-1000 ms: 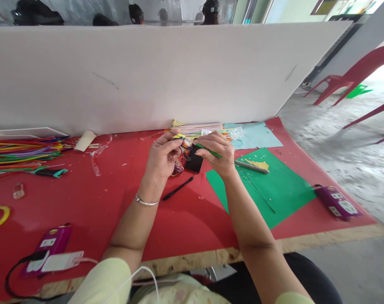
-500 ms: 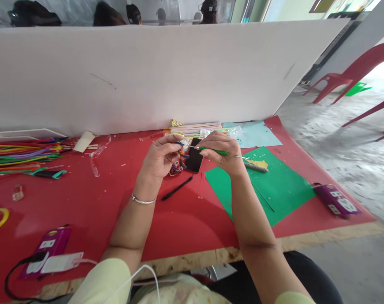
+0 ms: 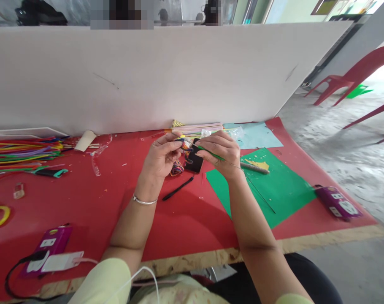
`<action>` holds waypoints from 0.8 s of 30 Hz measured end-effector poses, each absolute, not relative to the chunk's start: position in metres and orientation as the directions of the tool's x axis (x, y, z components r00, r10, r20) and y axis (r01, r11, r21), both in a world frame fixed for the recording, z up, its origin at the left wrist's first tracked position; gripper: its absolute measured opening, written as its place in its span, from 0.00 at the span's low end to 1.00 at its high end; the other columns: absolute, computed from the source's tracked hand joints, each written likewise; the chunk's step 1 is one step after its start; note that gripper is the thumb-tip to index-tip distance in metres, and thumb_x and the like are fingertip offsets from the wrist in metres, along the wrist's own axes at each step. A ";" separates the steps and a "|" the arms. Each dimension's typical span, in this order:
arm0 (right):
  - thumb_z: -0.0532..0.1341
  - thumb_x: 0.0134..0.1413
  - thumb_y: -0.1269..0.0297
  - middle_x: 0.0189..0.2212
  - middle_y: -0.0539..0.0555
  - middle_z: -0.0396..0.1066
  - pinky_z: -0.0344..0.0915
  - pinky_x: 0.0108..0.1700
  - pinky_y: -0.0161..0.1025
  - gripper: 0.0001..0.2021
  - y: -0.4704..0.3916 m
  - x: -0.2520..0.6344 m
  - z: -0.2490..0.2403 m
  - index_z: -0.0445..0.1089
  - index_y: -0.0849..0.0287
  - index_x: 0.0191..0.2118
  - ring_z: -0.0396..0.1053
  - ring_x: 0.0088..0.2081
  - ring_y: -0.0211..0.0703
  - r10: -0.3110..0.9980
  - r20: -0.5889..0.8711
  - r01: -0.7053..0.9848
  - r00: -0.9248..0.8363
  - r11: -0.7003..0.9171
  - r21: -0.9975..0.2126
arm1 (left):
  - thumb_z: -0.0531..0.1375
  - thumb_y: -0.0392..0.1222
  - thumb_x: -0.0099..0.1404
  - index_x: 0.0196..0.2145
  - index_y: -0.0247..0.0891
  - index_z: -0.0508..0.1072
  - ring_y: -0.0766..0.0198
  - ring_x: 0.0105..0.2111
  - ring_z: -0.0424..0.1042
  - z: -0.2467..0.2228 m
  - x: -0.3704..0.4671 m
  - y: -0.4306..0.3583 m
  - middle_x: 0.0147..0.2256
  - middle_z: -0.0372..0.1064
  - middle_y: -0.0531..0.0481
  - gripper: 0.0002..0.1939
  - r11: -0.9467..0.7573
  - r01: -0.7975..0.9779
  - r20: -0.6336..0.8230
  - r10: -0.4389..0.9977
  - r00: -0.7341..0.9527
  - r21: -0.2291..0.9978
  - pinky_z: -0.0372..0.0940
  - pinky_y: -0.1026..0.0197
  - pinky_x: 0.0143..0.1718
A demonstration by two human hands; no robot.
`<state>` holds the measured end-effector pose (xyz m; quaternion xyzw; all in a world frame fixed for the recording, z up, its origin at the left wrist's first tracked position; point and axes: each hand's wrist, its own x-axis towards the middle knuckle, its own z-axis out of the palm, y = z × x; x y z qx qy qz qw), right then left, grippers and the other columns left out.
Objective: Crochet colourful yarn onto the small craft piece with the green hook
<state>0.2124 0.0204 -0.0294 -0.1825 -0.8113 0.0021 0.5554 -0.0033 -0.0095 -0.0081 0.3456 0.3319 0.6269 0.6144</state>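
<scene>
Multicoloured yarn is pinched between the fingertips of my left hand. My right hand is closed around a thin hook with a green handle, its tip at the yarn. Below my left hand a small bundle of the same yarn lies on the red table cover. A black phone lies under and between the hands, partly hidden. Nearer to me is a black strap-like item.
A green sheet with a grey stick and a thin needle lies right; beyond is a purple pouch-like item. Coloured pipe cleaners, yellow-handled scissors and a cabled power bank are left. A white panel stands behind.
The hook in my right hand has tilted, its handle end pointing further down. The yarn at my left fingertips has shifted slightly, and the bundle below shows more.
</scene>
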 end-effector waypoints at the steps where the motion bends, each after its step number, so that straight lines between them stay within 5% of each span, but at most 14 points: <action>1: 0.74 0.65 0.57 0.44 0.50 0.88 0.79 0.48 0.52 0.10 0.021 0.213 -0.029 0.84 0.43 0.51 0.83 0.43 0.50 0.301 0.896 0.298 -0.327 0.932 -0.205 | 0.74 0.32 0.48 0.34 0.38 0.85 0.74 0.20 0.70 -0.008 -0.003 -0.009 0.27 0.79 0.52 0.13 -0.034 -0.536 0.032 0.999 -0.013 0.844 0.60 0.70 0.20; 8: 0.73 0.65 0.57 0.43 0.50 0.88 0.78 0.48 0.51 0.08 0.019 0.213 -0.026 0.85 0.45 0.48 0.82 0.43 0.49 0.325 0.884 0.276 -0.336 0.931 -0.238 | 0.74 0.33 0.47 0.33 0.36 0.85 0.73 0.21 0.69 -0.009 -0.004 -0.009 0.27 0.78 0.52 0.12 -0.077 -0.514 0.052 0.997 -0.064 0.854 0.60 0.69 0.21; 17: 0.72 0.66 0.51 0.33 0.52 0.86 0.77 0.45 0.48 0.11 0.018 0.213 -0.024 0.86 0.50 0.36 0.81 0.36 0.46 0.523 0.806 0.064 -0.278 0.847 -0.528 | 0.73 0.32 0.48 0.35 0.37 0.86 0.71 0.25 0.74 -0.010 -0.005 -0.010 0.30 0.80 0.50 0.13 -0.024 -0.524 0.042 0.999 0.023 0.851 0.60 0.70 0.21; 21: 0.68 0.67 0.42 0.26 0.51 0.81 0.71 0.30 0.39 0.23 0.020 0.190 -0.041 0.82 0.54 0.28 0.74 0.27 0.39 0.803 0.568 -0.136 -0.178 0.552 -0.823 | 0.75 0.32 0.47 0.35 0.38 0.86 0.72 0.23 0.71 -0.011 0.001 -0.012 0.30 0.81 0.50 0.14 -0.043 -0.537 0.075 0.996 0.038 0.843 0.58 0.69 0.20; 24: 0.68 0.60 0.33 0.22 0.49 0.77 0.66 0.23 0.36 0.27 0.021 0.163 -0.054 0.80 0.55 0.31 0.71 0.22 0.38 0.933 0.328 -0.369 -0.150 0.255 -0.894 | 0.79 0.35 0.47 0.38 0.40 0.87 0.69 0.24 0.73 -0.015 0.008 -0.012 0.29 0.80 0.50 0.17 -0.122 -0.521 0.137 0.991 -0.009 0.845 0.62 0.67 0.23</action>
